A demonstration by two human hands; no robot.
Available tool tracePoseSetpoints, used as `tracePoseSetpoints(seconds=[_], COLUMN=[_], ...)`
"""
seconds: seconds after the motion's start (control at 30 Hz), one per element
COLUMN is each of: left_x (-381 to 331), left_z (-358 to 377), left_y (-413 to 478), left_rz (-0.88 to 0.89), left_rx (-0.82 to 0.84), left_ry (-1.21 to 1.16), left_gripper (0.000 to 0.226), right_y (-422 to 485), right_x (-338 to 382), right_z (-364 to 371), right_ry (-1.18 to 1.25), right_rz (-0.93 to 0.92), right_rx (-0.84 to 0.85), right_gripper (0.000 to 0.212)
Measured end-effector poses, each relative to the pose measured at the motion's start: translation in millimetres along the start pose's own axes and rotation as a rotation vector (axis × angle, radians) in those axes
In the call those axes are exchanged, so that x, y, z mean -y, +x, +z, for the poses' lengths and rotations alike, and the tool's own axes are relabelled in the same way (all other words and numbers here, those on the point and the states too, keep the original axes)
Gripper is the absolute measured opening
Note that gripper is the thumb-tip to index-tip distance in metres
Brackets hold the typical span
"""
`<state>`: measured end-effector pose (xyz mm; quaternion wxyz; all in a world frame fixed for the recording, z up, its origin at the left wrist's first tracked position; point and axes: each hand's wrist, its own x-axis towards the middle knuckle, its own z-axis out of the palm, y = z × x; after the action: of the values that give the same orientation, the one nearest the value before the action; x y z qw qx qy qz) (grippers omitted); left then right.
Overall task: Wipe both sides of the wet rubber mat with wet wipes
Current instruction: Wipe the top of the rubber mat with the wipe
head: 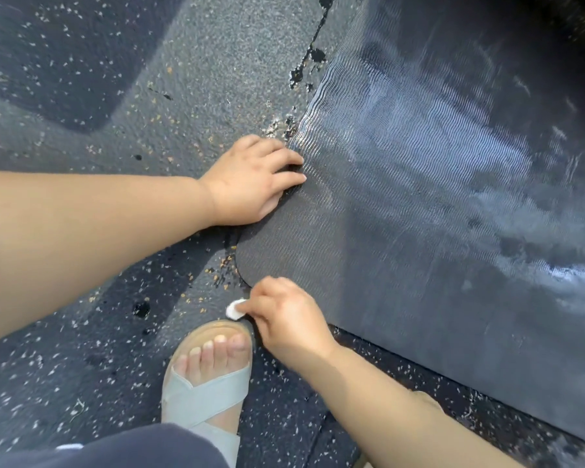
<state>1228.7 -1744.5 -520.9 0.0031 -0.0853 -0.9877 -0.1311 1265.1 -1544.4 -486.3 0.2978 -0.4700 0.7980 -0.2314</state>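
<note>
A large dark ribbed rubber mat (436,197) lies on the ground, glistening wet across its right part. My left hand (250,182) rests on the mat's left edge, its fingers bent and spread over the ribs. My right hand (287,315) is at the mat's rounded near corner and pinches a small white wet wipe (234,309), which sticks out to the left over the ground. Most of the wipe is hidden inside the fingers.
The ground (190,82) is dark speckled asphalt with wet patches and scattered bits of debris. My foot in a pale sandal (213,369) stands just below the right hand. A dark trouser leg (115,450) fills the bottom left.
</note>
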Motion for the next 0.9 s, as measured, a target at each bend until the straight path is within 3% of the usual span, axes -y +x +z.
tracePoseSetpoints(seconds=[0.13, 0.2, 0.33, 0.53, 0.63, 0.73, 0.83, 0.9], left_x=[-16, -20, -25, -33, -39, -43, -50, -56], left_z=[2, 3, 3, 3, 4, 3, 2, 1], left_y=[-15, -20, -22, -27, -29, -28, -24, -21], left_rz=[0.092, 0.107, 0.074, 0.061, 0.092, 0.115, 0.114, 0.09], left_rx=[-0.008, -0.005, -0.009, -0.043, -0.046, -0.043, -0.018, 0.002], left_ry=[0.018, 0.02, -0.007, -0.047, -0.047, -0.058, -0.073, -0.096], left_gripper=[0.038, 0.039, 0.036, 0.036, 0.035, 0.034, 0.031, 0.029], right_y=[19, 41, 40, -53, -56, -22, -5, -17], right_x=[-31, -52, -61, -18, -29, -56, -72, -65], right_z=[-38, -59, -51, -1, -16, -50, -62, -50], right_ry=[0.027, 0.004, -0.112, -0.083, 0.114, 0.132, 0.085, 0.048], right_rz=[0.241, 0.393, 0.465, 0.142, 0.292, 0.491, 0.668, 0.673], right_rx=[-0.384, -0.48, -0.411, -0.14, -0.295, -0.476, -0.453, -0.357], right_gripper=[0.019, 0.015, 0.016, 0.027, 0.018, 0.016, 0.016, 0.017])
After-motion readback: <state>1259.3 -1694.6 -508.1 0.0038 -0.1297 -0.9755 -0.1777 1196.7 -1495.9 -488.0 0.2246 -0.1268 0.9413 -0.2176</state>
